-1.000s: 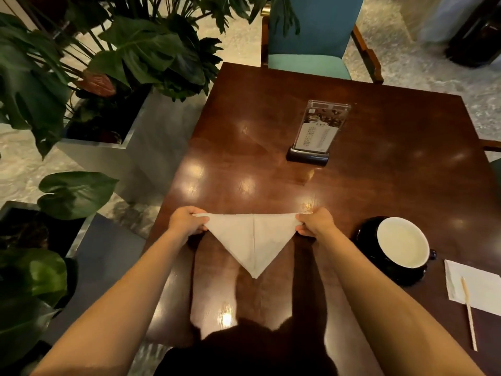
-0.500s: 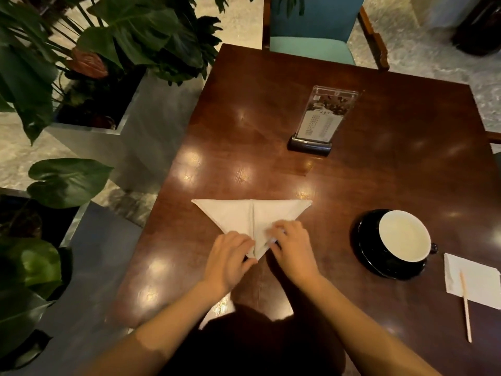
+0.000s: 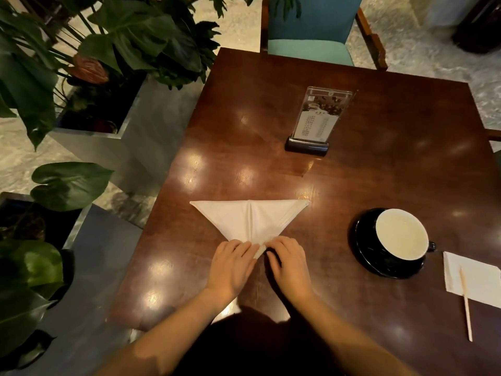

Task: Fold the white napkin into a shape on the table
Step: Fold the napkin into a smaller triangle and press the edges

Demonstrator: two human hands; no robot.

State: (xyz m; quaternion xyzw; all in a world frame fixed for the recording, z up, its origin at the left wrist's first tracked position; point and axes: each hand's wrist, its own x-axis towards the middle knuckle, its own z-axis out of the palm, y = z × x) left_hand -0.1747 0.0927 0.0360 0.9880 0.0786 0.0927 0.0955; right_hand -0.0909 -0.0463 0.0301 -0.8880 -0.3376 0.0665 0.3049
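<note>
Presently you are pressing both hands flat on the near tip of the white napkin [image 3: 250, 221], left hand [image 3: 231, 267] and right hand [image 3: 288, 264] with fingers extended, gripping nothing that I can make out; in my judgement, you should be keeping the point pinned evenly so the centre seam is staying straight. The napkin is lying as a downward-pointing triangle on the table [image 3: 379, 164], its long edge running away from you, left of the cup [image 3: 401, 234].

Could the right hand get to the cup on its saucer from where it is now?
Probably yes: the right hand rests at the napkin tip, and only bare table lies between it and the cup.
</note>
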